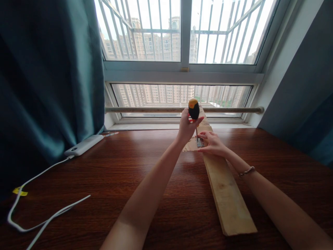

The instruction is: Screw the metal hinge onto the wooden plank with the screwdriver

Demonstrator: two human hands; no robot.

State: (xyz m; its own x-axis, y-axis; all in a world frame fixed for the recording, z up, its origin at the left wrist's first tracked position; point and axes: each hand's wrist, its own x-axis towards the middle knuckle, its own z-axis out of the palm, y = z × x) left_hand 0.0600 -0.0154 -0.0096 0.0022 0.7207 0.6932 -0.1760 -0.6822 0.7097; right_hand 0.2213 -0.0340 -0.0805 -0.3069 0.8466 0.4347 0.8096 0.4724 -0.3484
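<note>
My left hand (185,127) is closed around the lower handle of a yellow and black screwdriver (194,110). The screwdriver stands upright, its shaft reaching down to a small metal hinge (200,142) with screw holes. Beneath the hinge lies a short piece of wood (190,145), set across a long wooden board (227,191). My right hand (212,143) rests at the hinge's right side, thumb and fingers curved around it and touching its edges. Whether a screw sits under the screwdriver tip is too small to tell.
A white power strip (84,145) with a white cable (41,172) lies at the left of the brown wooden table (125,173), beside a dark curtain (75,69). A metal rail (145,109) crosses in front of the barred window at the back.
</note>
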